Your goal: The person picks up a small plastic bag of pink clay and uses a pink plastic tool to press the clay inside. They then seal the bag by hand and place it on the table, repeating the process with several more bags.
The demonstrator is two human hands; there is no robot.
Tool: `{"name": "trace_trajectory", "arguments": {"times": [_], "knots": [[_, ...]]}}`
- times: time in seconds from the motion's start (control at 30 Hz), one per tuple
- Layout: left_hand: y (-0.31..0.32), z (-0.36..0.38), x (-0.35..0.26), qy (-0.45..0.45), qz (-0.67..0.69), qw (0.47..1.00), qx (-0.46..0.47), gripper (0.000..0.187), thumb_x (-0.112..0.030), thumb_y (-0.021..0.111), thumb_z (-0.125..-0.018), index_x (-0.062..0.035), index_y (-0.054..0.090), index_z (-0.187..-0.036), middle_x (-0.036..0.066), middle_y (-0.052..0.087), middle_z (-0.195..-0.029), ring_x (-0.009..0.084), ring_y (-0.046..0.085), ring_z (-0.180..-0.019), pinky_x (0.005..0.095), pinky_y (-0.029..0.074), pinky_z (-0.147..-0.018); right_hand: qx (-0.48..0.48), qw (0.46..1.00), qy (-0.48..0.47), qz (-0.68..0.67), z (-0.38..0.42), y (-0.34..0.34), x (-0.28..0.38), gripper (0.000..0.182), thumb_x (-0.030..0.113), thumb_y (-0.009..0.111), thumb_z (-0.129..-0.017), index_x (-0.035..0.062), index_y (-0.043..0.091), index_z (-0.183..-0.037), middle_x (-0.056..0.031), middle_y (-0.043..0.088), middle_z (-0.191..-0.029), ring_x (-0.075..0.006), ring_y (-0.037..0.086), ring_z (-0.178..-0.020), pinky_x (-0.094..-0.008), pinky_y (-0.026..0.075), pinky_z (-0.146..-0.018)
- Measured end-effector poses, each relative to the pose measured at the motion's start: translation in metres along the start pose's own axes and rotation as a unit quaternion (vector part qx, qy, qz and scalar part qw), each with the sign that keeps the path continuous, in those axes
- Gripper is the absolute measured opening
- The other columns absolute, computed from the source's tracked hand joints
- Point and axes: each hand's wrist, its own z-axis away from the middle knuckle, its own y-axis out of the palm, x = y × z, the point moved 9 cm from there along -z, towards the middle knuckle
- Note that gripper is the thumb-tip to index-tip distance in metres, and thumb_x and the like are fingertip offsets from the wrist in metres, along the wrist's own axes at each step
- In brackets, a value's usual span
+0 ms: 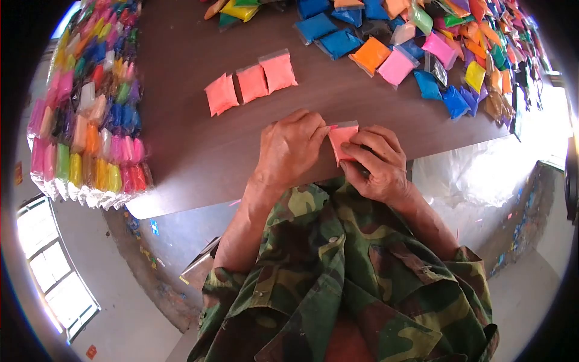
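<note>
Near the table's front edge, my right hand (377,163) grips a small clear bag of coral-pink clay (342,140) between thumb and fingers. My left hand (291,146) is closed in a pinch at the bag's upper left corner. A small bright pink bit shows at its fingertips, too small to name. Farther back on the table lie three similar coral-pink bags in a slanting row: a left bag (222,95), a middle bag (252,82) and a right bag (278,70). The last two touch or nearly touch.
Rows of bundled colored packets (90,114) cover the table's left side. A loose heap of colored bags, including an orange one (370,56) and a blue one (455,102), fills the back right. Clear plastic sheeting (470,172) hangs by the right front edge of the brown table (187,139).
</note>
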Motion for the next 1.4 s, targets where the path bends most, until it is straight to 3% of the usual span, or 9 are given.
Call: {"name": "trace_trajectory", "arguments": {"times": [0.17, 0.27, 0.47, 0.57, 0.77, 0.87, 0.97, 1.17, 1.4], "knots": [[0.0, -0.004, -0.02, 0.035, 0.039, 0.999, 0.014, 0.011, -0.011, 0.077, -0.095, -0.004, 0.071, -0.09, 0.011, 0.071, -0.087, 0.035, 0.071, -0.08, 0.045, 0.056, -0.068, -0.011, 1.0, 0.0, 0.011, 0.005, -0.001, -0.001, 0.032, 0.007, 0.089, -0.073, 0.011, 0.079, -0.104, -0.0025, 0.07, -0.111, -0.028, 0.068, -0.105, -0.0404, 0.057, -0.092], [0.015, -0.007, -0.03, 0.074, 0.01, 0.995, 0.066, 0.014, -0.015, 0.074, -0.097, -0.0041, 0.07, -0.088, 0.012, 0.069, -0.085, 0.0368, 0.07, -0.08, 0.0465, 0.055, -0.068, -0.004, 1.0, -0.001, 0.027, 0.008, 0.001, -0.001, 0.032, 0.008, 0.089, -0.074, 0.0127, 0.08, -0.105, -0.0017, 0.069, -0.111, -0.0264, 0.068, -0.101, -0.039, 0.057, -0.09], [0.018, -0.033, -0.019, 0.093, -0.041, 0.993, 0.053, 0.015, -0.019, 0.073, -0.098, -0.0062, 0.069, -0.093, 0.011, 0.067, -0.086, 0.0377, 0.069, -0.081, 0.0489, 0.053, -0.067, 0.008, 1.0, -0.003, 0.017, 0.014, 0.005, -0.005, 0.032, 0.008, 0.089, -0.075, 0.0128, 0.08, -0.106, -0.0021, 0.07, -0.111, -0.0253, 0.069, -0.094, -0.0385, 0.057, -0.084], [0.02, -0.031, -0.03, 0.096, -0.002, 0.988, 0.122, 0.014, -0.02, 0.073, -0.099, -0.0077, 0.069, -0.095, 0.011, 0.068, -0.089, 0.0374, 0.069, -0.082, 0.0488, 0.054, -0.068, -0.023, 1.0, -0.001, 0.008, 0.012, 0.003, -0.005, 0.031, 0.008, 0.089, -0.076, 0.0125, 0.08, -0.105, -0.0021, 0.07, -0.113, -0.0251, 0.069, -0.093, -0.0379, 0.057, -0.082], [0.033, -0.033, -0.038, 0.113, -0.045, 0.985, 0.121, 0.016, -0.021, 0.074, -0.098, -0.0074, 0.07, -0.09, 0.009, 0.067, -0.085, 0.0354, 0.069, -0.082, 0.0468, 0.055, -0.069, -0.023, 1.0, 0.009, 0.005, 0.009, 0.0, -0.005, 0.03, 0.008, 0.089, -0.075, 0.0121, 0.08, -0.104, -0.0024, 0.07, -0.113, -0.0245, 0.069, -0.092, -0.0371, 0.056, -0.082], [0.045, -0.038, -0.028, 0.2, -0.066, 0.975, 0.072, 0.015, -0.02, 0.074, -0.098, -0.0075, 0.071, -0.09, 0.01, 0.067, -0.084, 0.0351, 0.07, -0.081, 0.0458, 0.055, -0.07, -0.023, 1.0, -0.003, 0.012, 0.013, 0.004, -0.007, 0.031, 0.008, 0.089, -0.075, 0.0123, 0.08, -0.104, -0.0025, 0.07, -0.112, -0.0242, 0.069, -0.092, -0.0374, 0.056, -0.082], [0.018, -0.049, -0.014, 0.09, -0.06, 0.993, 0.042, 0.013, -0.019, 0.074, -0.097, -0.0069, 0.073, -0.092, 0.01, 0.069, -0.086, 0.0353, 0.07, -0.081, 0.0456, 0.055, -0.071, -0.016, 1.0, 0.006, 0.006, 0.013, 0.004, -0.006, 0.032, 0.008, 0.088, -0.074, 0.0129, 0.08, -0.105, -0.002, 0.069, -0.111, -0.0242, 0.069, -0.092, -0.0377, 0.056, -0.082], [0.021, -0.027, -0.02, 0.089, 0.008, 0.991, 0.097, 0.014, -0.017, 0.075, -0.096, -0.0039, 0.073, -0.091, 0.012, 0.07, -0.086, 0.036, 0.07, -0.08, 0.0461, 0.053, -0.069, -0.018, 1.0, 0.003, 0.014, 0.01, 0.003, -0.004, 0.033, 0.006, 0.087, -0.072, 0.0124, 0.081, -0.104, -0.0048, 0.072, -0.109, -0.027, 0.069, -0.089, -0.0391, 0.057, -0.077], [0.014, -0.05, -0.009, 0.052, -0.014, 0.998, 0.037, 0.015, -0.017, 0.075, -0.097, -0.004, 0.072, -0.09, 0.013, 0.071, -0.087, 0.0372, 0.07, -0.081, 0.0466, 0.054, -0.07, -0.019, 1.0, 0.015, 0.009, 0.012, 0.002, -0.007, 0.032, 0.009, 0.088, -0.074, 0.0136, 0.08, -0.105, -0.0011, 0.069, -0.11, -0.0241, 0.068, -0.092, -0.0376, 0.056, -0.082]]}}
